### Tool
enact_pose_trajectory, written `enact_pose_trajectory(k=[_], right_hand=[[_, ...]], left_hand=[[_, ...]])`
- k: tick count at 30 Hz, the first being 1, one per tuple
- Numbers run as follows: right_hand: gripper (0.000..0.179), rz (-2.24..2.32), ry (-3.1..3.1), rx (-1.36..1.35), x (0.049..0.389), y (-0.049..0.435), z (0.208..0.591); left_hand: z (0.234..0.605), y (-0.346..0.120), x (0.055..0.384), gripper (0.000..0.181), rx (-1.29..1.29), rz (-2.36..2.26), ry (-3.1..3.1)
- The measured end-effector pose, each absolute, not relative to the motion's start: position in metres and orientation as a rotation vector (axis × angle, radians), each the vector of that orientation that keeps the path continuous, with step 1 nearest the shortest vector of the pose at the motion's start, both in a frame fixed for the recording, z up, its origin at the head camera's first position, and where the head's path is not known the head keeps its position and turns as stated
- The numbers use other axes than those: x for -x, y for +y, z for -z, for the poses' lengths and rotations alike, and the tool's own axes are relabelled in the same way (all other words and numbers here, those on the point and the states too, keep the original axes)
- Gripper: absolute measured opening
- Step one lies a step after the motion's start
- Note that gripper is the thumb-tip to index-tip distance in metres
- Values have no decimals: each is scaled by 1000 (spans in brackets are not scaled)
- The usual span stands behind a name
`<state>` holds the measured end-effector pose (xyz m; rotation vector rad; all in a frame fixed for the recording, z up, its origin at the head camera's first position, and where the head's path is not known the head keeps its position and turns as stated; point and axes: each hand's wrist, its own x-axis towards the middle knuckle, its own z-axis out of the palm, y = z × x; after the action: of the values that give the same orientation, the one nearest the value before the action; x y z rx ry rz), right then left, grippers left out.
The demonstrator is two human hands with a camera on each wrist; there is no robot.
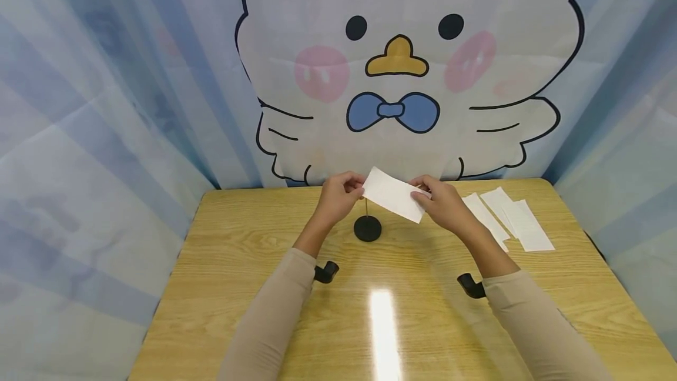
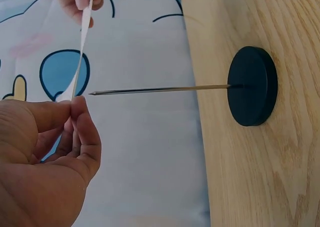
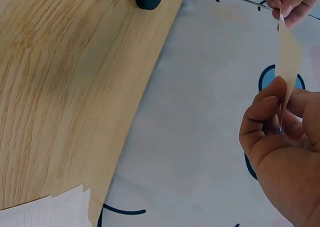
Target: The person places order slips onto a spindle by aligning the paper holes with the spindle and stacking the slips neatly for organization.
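Both hands hold one white paper slip (image 1: 394, 194) above the table. At its left end the left hand (image 1: 338, 199) pinches it between thumb and fingertips. My right hand (image 1: 441, 201) pinches the opposite end. Below the slip stands a receipt spike with a round black base (image 1: 367, 229) and a thin upright metal rod (image 2: 165, 89). In the left wrist view the rod's pointed tip is bare and lies close beside the left fingertips, with the paper (image 2: 82, 52) seen edge-on past the point.
Several white paper slips (image 1: 531, 227) lie overlapping at the table's right. The wooden table (image 1: 238, 310) ends at a curtain with a cartoon bird (image 1: 391, 151). Black curved pieces show beside the left forearm (image 1: 327, 272) and the right forearm (image 1: 471, 286).
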<state>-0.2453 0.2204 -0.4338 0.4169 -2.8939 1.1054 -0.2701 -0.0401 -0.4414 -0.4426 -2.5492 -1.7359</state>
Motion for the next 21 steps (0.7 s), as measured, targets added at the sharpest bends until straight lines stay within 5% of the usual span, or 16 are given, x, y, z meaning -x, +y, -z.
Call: enact_pose_trajectory(k=[21], right_hand=[[28,-1103,-2893,-390,246,218,438]], left_hand=[[452,-40,271,20,397,1792,-2568]])
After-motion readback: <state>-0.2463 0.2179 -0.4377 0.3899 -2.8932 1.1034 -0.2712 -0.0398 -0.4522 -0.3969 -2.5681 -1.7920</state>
